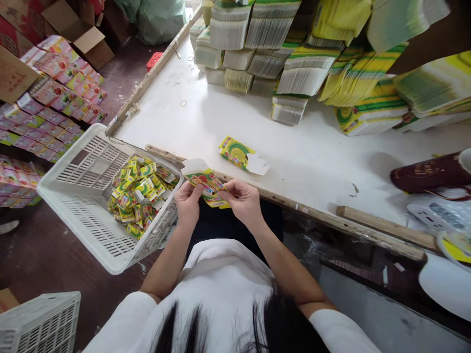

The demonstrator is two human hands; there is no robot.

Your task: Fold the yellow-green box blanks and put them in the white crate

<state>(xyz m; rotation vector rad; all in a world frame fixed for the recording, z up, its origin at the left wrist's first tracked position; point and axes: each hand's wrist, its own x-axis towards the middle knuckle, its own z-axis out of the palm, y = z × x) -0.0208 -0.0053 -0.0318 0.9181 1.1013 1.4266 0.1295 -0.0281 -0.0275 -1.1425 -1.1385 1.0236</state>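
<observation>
Between my two hands, just off the table's front edge, is a yellow and green printed carton (208, 182) with a white flap standing out at its upper left. My left hand (188, 200) pinches its left side with the thumb on top. On the opposite side my right hand (243, 200) grips the lower right end, fingers closed. A second carton (237, 153) of the same print lies on the white table (158, 117) a little beyond, its white end flaps out to the right. Left of my hands, small yellow-green cartons (142, 191) lie heaped in a white plastic basket (79, 206).
Stacks of flat cartons (272, 61) line the table's back. At the right are a dark red mug (430, 171) on its side and a wooden stick (386, 228) along the edge. Pink boxes (47, 113) are piled on the floor at left, near another basket (44, 318).
</observation>
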